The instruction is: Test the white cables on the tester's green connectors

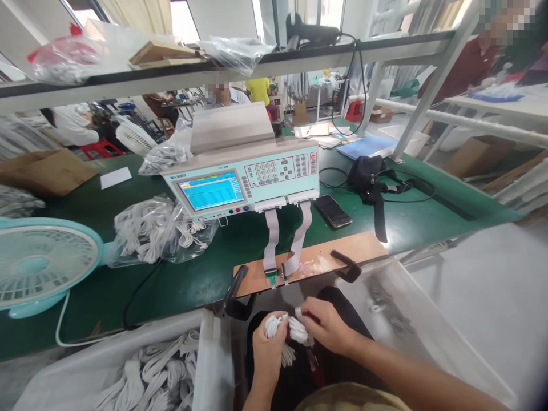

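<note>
Head view: one green workbench, its front edge before you. Two white bins below it: left bin, holding looped pale cables; right bin, a few grey coils inside. One bench tester, screen lit, keypad to the right of it. One wooden board at the bench edge, with two flat ribbon leads running down to it from the tester. Your left hand: closed around one white cable bundle, held over your lap between the bins, just below the board. Your right hand: fingertips pinched on a pale cable end beside the loops; fingers partly cover it, so whether it is a plug you cannot fairly tell. Handling, as judged: light, soft and springy, not fragile along its length, loops apt to slide apart if loosely held. Best hold: around the gathered middle for the bulk; by the firm tip, not the bare wire, for the end. Markings: characters and a model code above the tester's screen, too small for you to read; keypad legends likewise. No brand legible.
</note>
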